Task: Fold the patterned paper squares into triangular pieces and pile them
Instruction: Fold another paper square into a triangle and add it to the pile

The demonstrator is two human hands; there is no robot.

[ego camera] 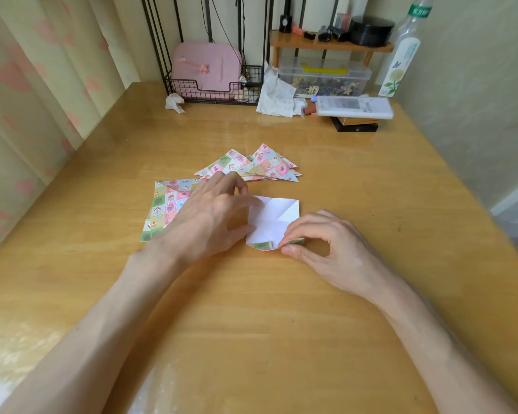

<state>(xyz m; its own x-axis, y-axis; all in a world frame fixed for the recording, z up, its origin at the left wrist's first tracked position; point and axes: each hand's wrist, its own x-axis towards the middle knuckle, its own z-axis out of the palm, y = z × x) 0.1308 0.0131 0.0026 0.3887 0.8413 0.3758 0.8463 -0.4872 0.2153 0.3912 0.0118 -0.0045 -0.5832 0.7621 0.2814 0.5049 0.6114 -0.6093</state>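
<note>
While we sit at the wooden table (251, 309), a curtain (27, 85) with pink shapes hangs far on our left. Next comes the stack of patterned squares (163, 209). It lies flat on the table with the picture side up, and our left arm covers its right part. Far behind it, at the back of the table, a crumpled tissue (174, 102) lies beside a black wire basket (192, 91), and a pink case (205, 67) stands in that basket.

Our left hand (210, 218) rests palm down. Its fingers are loose and a little spread, not wrapped around anything. Its thumb and fingertips touch the left edge of the sheet (277, 218) we are folding. Just behind this hand sits the pile of folded triangles (253, 165), lying over one another in a messy fan.

The sheet lies on the table between our two hands, white side up, with fold lines across it. Its near edge curls up, so a bit of the pattern shows. At the back we see a clear box (323, 79) under a small wooden shelf (329, 46).

Our right hand (332, 246) pinches that curled near edge between thumb and first finger. A tall bottle (401, 55) stands at the back on the right.
</note>
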